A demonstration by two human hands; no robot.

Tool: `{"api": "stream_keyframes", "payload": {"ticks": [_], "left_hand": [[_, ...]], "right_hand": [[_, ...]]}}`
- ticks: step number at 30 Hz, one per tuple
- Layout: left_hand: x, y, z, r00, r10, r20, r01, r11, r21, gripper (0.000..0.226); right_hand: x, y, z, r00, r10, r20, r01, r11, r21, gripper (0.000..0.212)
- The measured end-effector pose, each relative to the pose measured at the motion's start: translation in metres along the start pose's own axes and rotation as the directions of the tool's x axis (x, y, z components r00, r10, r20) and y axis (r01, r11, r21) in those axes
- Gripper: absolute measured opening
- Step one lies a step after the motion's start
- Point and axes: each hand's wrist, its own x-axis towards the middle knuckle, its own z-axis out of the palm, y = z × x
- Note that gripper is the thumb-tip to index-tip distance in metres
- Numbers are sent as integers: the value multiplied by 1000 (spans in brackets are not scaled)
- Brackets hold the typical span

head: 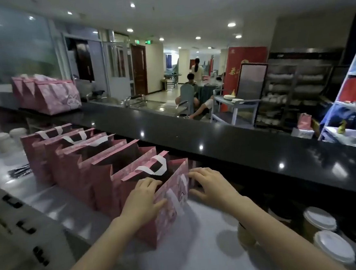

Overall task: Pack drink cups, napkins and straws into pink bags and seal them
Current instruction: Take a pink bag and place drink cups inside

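Note:
A row of several open pink bags [83, 163] with white handles stands on the steel worktop. The nearest pink bag [168, 212] is between my hands. My left hand [144, 198] grips its left top edge, fingers curled over the rim and thumb on the front face. My right hand [210, 186] rests against its right side with fingers spread and relaxed. Lidded drink cups [325, 236] stand at the lower right. Two more white-lidded cups [5, 139] sit at the far left, beside black wrapped straws [20, 170].
A raised black counter [226, 143] runs across behind the bags. More pink bags [48, 96] sit on it at the back left. Beyond it are a cart [234, 107], shelves and two people at a table. Bare steel worktop [202, 235] lies in front of me.

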Motion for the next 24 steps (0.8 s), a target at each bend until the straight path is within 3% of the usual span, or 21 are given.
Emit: {"api": "stream_keyframes", "payload": {"ticks": [4,10,14,17,24], "left_hand": [[12,4,15,1000,-31,3,31,999,29,40],[10,0,15,999,-9,-38,6,998,-66,19],[8,-6,13,999,42,11,-41,992,-116,20],[8,-14,15,997,77,2,-75,982,-175,22],[30,-30,29,981,188,-42,-191,922,-337,36]], "right_hand": [[41,18,22,990,-133,44,133,991,-16,49],[83,33,48,925,-332,184,352,932,-89,61],[93,43,50,881,-418,222,454,879,-147,39],[91,52,47,871,-447,205,478,866,-144,18],[48,65,41,907,-364,212,398,905,-149,11]]}}
